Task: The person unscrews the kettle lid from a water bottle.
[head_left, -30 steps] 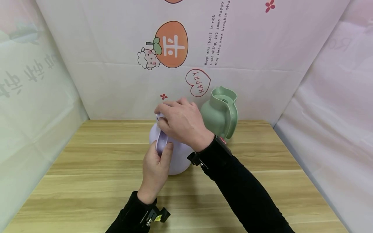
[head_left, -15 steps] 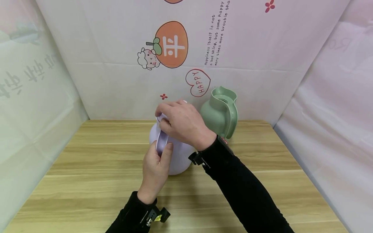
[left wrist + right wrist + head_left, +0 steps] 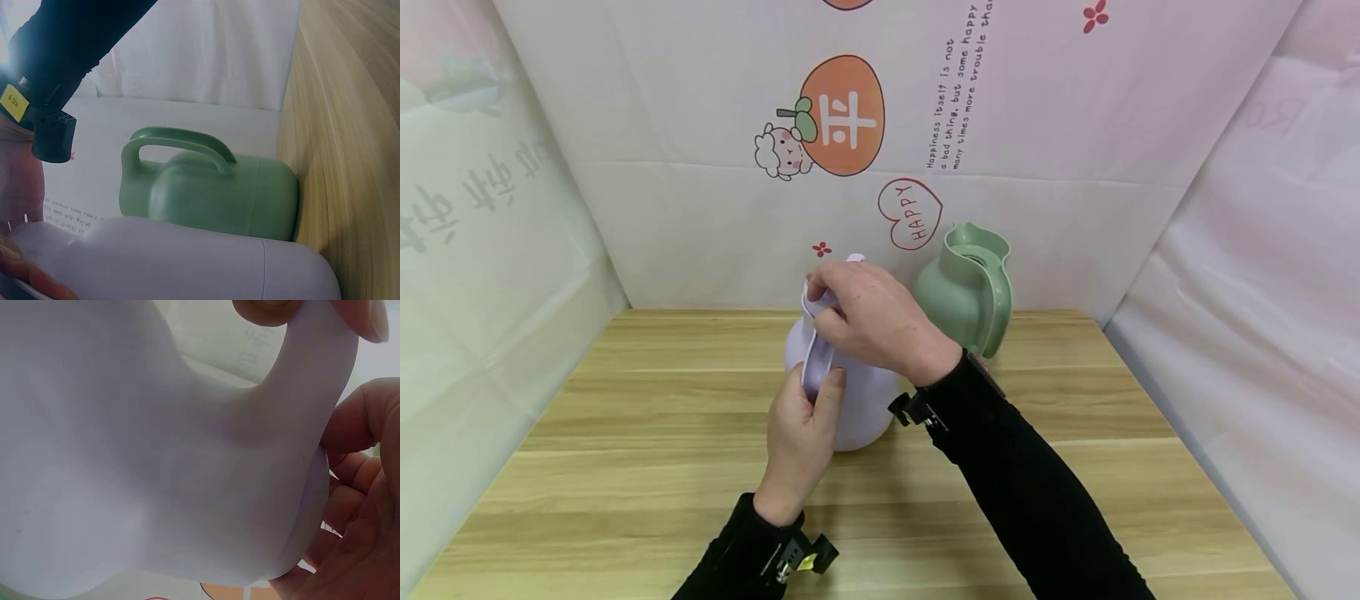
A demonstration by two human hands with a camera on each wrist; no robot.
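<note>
A lilac thermos jug (image 3: 865, 408) stands upright on the wooden table. My left hand (image 3: 801, 417) grips its handle (image 3: 817, 367), thumb on the near side. Over the jug's mouth is my right hand (image 3: 880, 321), its curled fingertips dipping inside the rim. Whatever those fingers hold in there is hidden, so I cannot tell. The right wrist view shows the lilac neck (image 3: 206, 444) up close, with the right-hand fingers (image 3: 356, 425) bent over its edge. A strip of the spout (image 3: 855, 257) peeks out behind the knuckles.
Behind and to the right stands a similar green thermos jug (image 3: 958, 300), its handle facing right and its open top showing a recessed stopper. A printed white cloth (image 3: 700, 233) hangs at the table's back edge. More white cloth hangs on both sides.
My right hand has turned slightly and shifted a little right and down over the mouth, uncovering more of the rim and spout. The left hand and both jugs stay put.
</note>
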